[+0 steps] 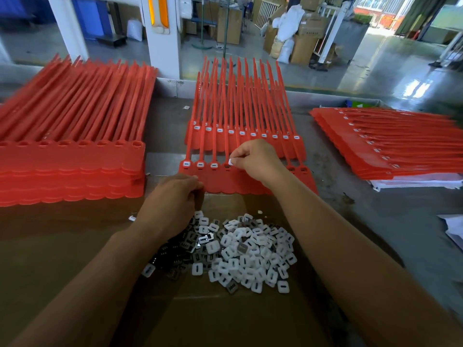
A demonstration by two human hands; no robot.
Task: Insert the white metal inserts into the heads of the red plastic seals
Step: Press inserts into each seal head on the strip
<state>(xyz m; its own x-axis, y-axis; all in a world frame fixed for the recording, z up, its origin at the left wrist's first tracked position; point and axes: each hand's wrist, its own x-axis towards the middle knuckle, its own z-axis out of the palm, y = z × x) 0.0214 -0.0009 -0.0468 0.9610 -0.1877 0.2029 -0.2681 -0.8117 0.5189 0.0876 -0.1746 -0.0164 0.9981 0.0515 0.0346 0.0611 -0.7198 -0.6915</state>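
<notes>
The right hand (253, 159) pinches a white insert (231, 161) at its fingertips, right over a head in the near strip of red seals (250, 182). The left hand (172, 199) is curled at that strip's near-left corner; I can't tell if it grips. The loose inserts (250, 251) lie heaped just behind both hands.

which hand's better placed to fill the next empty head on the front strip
Right: the right hand pinches a white insert at the strip's fourth head; the left hand sits at its near edge.
</notes>
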